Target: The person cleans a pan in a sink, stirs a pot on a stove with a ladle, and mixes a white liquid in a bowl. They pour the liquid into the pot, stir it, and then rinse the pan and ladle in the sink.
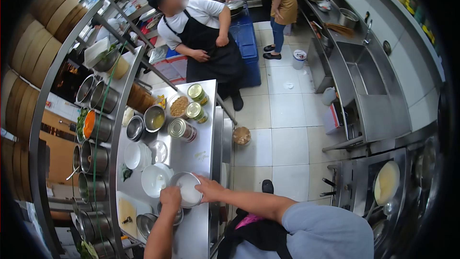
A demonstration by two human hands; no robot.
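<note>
Over the steel counter (191,230), a metal bowl (190,193) with white contents is held at its right rim by my right hand (209,189). My left hand (170,196) is closed at the bowl's left side, its fingers mostly hidden; what it holds, if anything, cannot be made out. Just left of the bowl stands a white bowl (152,180) with a little in it. Behind are a large can (182,129), two smaller cans (196,111), a bowl of brown pieces (179,107) and a metal bowl with yellowish liquid (155,118).
A person in a black apron (211,48) sits beyond the counter; another person (275,0) stands farther back. Metal pots (94,156) line the shelf at left. A brown-topped tub (242,135) is on the floor. At right are a sink (359,67) and a pan (386,182).
</note>
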